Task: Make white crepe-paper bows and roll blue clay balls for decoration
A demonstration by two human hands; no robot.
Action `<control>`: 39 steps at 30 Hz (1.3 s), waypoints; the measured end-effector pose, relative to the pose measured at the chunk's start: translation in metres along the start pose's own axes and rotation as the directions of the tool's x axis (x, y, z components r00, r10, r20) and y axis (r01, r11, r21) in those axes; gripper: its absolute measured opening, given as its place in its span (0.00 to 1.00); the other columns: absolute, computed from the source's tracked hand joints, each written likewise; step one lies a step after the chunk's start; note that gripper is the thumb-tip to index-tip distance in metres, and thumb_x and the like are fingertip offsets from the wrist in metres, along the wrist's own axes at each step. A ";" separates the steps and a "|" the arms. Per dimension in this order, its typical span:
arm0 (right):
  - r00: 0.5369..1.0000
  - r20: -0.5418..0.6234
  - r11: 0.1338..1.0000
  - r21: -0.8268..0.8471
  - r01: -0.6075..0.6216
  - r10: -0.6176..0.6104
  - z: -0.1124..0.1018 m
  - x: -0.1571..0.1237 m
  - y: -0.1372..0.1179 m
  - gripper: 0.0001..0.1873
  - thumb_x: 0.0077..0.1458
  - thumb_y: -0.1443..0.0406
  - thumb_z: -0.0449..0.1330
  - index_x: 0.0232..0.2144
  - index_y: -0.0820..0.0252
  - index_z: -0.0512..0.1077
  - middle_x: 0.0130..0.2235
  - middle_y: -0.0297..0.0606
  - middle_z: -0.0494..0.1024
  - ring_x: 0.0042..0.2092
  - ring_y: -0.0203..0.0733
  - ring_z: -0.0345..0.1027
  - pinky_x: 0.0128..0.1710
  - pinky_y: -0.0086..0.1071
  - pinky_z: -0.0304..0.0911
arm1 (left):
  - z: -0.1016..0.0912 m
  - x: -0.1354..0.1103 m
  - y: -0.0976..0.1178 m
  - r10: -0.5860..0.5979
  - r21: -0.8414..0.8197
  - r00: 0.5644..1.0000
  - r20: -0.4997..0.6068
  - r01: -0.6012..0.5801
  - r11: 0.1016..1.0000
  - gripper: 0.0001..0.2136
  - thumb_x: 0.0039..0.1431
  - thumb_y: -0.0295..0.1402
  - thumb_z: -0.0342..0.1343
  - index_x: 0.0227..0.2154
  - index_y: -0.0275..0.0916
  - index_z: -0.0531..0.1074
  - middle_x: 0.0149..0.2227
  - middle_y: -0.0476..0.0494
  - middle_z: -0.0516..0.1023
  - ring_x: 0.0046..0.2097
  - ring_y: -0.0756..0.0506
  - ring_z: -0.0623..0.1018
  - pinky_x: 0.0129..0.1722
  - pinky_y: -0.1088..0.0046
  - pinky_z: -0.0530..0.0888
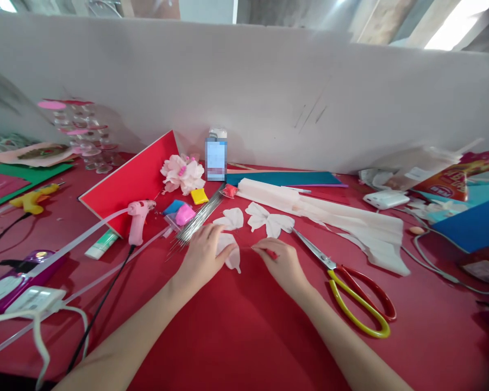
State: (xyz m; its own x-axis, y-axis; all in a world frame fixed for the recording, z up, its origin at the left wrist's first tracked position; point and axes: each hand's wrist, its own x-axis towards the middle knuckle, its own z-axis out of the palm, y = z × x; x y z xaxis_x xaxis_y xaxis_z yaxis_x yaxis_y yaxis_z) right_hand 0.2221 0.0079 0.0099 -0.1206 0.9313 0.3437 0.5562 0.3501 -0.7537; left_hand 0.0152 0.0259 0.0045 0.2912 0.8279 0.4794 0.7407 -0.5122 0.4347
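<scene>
The left hand (204, 258) is curling over a white crepe-paper petal (230, 256), its fingers gripping the petal's upper edge and pressing it against the table. The right hand (279, 266) is closing thumb and fingers into a pinch around a thin silver wire (246, 248), which is reaching toward the petal; a small red bit is showing at the fingertips, too small to identify.

Just beyond the hands, a white bow-shaped paper cut-out (267, 220) and a loose white paper petal (229, 218) are lying on the red tabletop (236, 342). A bundle of thin silver wires (199, 215) is slanting beside a clear plastic bag holding blue and pink modelling clay (180, 214). To the right, long-bladed scissors with red and yellow loop handles (361, 304) are lying open, next to a long strip of folded white crepe paper (330, 222).

Farther left, a pink hot-glue gun (138, 220) is standing upright on its base in front of a tilted red board (128, 182), and a pale pink paper flower (182, 175) is sitting beside a yellow clay packet (199, 196). A white partition wall (236, 92) is running along the table's far edge.
</scene>
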 end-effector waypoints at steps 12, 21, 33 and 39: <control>0.945 -0.276 0.983 0.097 -0.154 0.176 -0.008 0.012 0.045 0.13 0.54 0.58 0.56 0.31 0.60 0.76 0.34 0.41 0.79 0.35 0.44 0.71 0.35 0.35 0.65 | -0.013 -0.010 -0.017 0.556 0.186 0.751 0.356 -0.640 0.746 0.09 0.62 0.23 0.45 0.38 0.36 0.71 0.38 0.44 0.78 0.40 0.47 0.75 0.45 0.65 0.66; 0.998 0.063 0.994 0.104 -0.017 0.010 -0.025 -0.001 0.032 0.09 0.55 0.62 0.57 0.33 0.55 0.77 0.37 0.39 0.76 0.38 0.41 0.70 0.40 0.35 0.64 | -0.018 -0.007 -0.028 0.486 -0.138 0.844 0.227 -0.466 0.874 0.09 0.63 0.25 0.48 0.34 0.38 0.75 0.34 0.50 0.81 0.34 0.50 0.78 0.39 0.71 0.71; 0.994 -0.004 0.992 0.057 -0.110 0.110 -0.026 -0.008 0.040 0.09 0.55 0.62 0.57 0.31 0.58 0.76 0.35 0.40 0.77 0.36 0.42 0.70 0.37 0.36 0.65 | -0.020 -0.014 -0.011 0.359 -0.133 0.866 0.348 -0.333 0.933 0.16 0.51 0.44 0.60 0.36 0.37 0.75 0.38 0.43 0.79 0.41 0.43 0.75 0.43 0.63 0.71; 0.992 -0.036 0.992 0.026 -0.121 0.122 -0.024 -0.006 0.041 0.08 0.54 0.62 0.57 0.31 0.58 0.75 0.34 0.40 0.77 0.36 0.43 0.70 0.37 0.37 0.65 | -0.018 -0.016 -0.006 0.391 -0.056 0.844 0.367 -0.399 0.915 0.03 0.56 0.30 0.54 0.31 0.37 0.72 0.34 0.47 0.77 0.37 0.47 0.74 0.41 0.66 0.69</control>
State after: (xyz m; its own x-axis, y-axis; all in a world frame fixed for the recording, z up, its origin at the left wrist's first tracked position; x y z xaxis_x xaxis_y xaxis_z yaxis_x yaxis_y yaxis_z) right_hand 0.2653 0.0141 -0.0101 -0.0228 0.9628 0.2692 0.5452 0.2377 -0.8039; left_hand -0.0044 0.0114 0.0078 0.7577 0.5824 0.2945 0.5276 -0.8122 0.2489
